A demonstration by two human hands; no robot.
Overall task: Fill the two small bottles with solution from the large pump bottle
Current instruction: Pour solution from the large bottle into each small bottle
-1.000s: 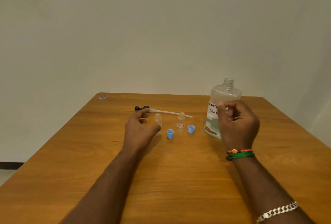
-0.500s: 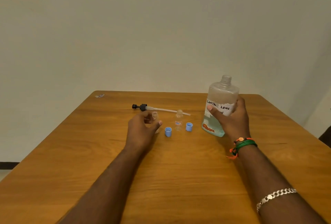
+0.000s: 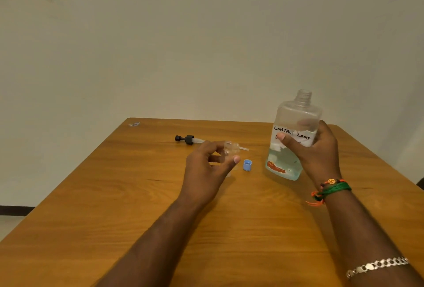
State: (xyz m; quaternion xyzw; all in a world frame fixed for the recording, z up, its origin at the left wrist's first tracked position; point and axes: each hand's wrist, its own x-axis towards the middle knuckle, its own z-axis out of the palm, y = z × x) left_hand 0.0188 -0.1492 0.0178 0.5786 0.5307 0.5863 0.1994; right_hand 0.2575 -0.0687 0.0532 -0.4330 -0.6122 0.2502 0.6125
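Hands grip containers: right [image 3: 317, 156] part-full large bottle [image 3: 296, 126], left [image 3: 206, 167] clear small bottle [image 3: 227, 149].

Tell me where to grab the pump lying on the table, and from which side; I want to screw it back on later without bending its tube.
Probably best by the black collar of the pump, with a hand coming from above. The pump lies flat on the table, so the thick collar offers a firm pinch, while the thin white tube to its right looks flexible.
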